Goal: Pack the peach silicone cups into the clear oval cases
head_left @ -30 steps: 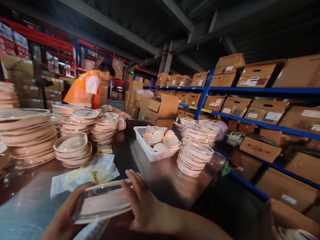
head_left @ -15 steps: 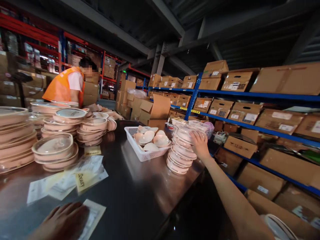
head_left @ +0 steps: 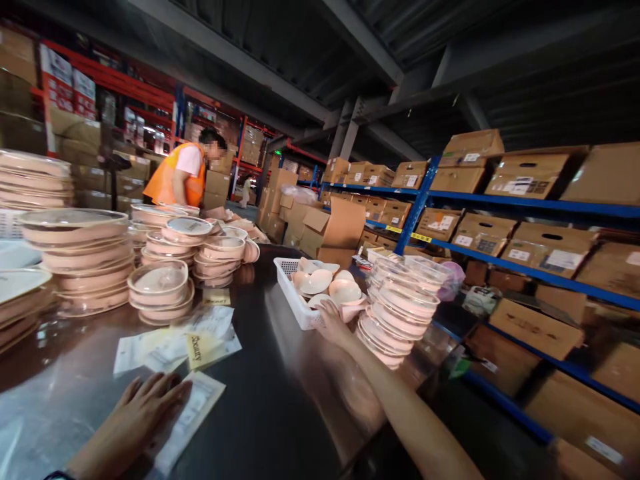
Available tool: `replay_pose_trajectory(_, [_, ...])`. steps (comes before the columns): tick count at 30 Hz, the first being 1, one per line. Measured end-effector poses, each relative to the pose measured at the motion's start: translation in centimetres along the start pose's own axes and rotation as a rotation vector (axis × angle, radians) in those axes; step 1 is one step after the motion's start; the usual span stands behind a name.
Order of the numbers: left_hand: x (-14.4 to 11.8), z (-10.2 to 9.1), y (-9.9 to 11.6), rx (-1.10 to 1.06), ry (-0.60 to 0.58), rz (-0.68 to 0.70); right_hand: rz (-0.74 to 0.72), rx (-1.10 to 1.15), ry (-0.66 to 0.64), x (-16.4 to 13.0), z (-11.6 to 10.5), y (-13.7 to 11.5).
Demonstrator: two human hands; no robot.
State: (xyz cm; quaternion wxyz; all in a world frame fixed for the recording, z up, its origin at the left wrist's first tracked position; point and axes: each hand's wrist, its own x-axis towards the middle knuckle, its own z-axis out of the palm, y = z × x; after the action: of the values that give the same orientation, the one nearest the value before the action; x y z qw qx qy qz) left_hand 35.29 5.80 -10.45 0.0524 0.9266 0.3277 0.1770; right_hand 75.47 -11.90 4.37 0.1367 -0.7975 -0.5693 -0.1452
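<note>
At left on dark table (head_left: 265, 413), tall stacks of pink tubs (head_left: 90, 260) w/ clear lids. Farther back, person (head_left: 175, 177) in orange vest, bent fwd. Near left, L hand (head_left: 143, 417) palm down, fingers spread flat, resting on white pack (head_left: 197, 410), not gripping. Just past L hand, more flat packs (head_left: 165, 350) in messy pile, w/ yellow card (head_left: 205, 350) at right side. In mid, a bit farther, white basket (head_left: 287, 297) w/ small holes, holding lots of pale cups (head_left: 314, 281). At near right part of basket, R hand (head_left: 333, 323), arm stretched in from near right, fingertips by rim & cups; can't tell if gripping a cup. Just right of basket, tall leaning stack (head_left: 395, 307), also pink tubs. Farther right, purple bag (head_left: 453, 280), blue rack (head_left: 415, 207) & brown boxes (head_left: 545, 247) on shelves.
</note>
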Motion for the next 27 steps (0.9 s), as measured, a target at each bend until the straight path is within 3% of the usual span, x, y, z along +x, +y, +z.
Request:
replay_pose_trajectory(3, [0.0, -1.3, -0.9, 0.087, -0.024, -0.026, 0.003, 0.082, 0.029, 3.3, 2.3, -3.4])
replay_pose_trajectory(7, [0.1, -2.0, -1.3, 0.064, -0.011, -0.044, -0.032, 0.189, 0.049, 5.6, 3.1, -6.9])
replay_pose_trajectory(10, [0.1, -1.5, -1.9, 0.040, -0.028, -0.039, -0.067, 0.260, 0.040, 4.0, 4.0, -9.5])
replay_pose_trajectory(14, [0.0, -0.6, -3.1, 0.019, 0.000, 0.005, -0.133, 0.337, 0.015, -1.8, 5.8, -10.7])
replay_pose_trajectory(16, [0.0, -0.3, -3.4, 0.016, 0.023, -0.004, -0.101, 0.301, 0.084, -5.2, 6.0, -8.6])
replay_pose_trajectory(17, [0.1, -0.2, -3.4, 0.015, 0.029, -0.010, -0.040, 0.233, 0.187, -6.9, 5.8, -6.7])
replay_pose_trajectory(20, [0.3, 0.0, -3.0, 0.027, 0.020, -0.022, 0.423, 0.030, 0.626, -11.1, 4.1, 1.5])
replay_pose_trajectory(22, [0.5, 0.2, -2.6, 0.043, 0.002, -0.041, 0.696, -0.044, 0.766, -12.8, 2.9, 7.2])
replay_pose_trajectory(24, [0.6, 0.5, -2.3, 0.044, 0.000, -0.055, 0.751, -0.070, 0.701, -13.5, 2.3, 11.3])
replay_pose_trajectory(27, [0.7, 1.1, -2.6, 0.039, 0.039, -0.065, 0.657, -0.194, 0.439, -12.9, 2.6, 13.5])
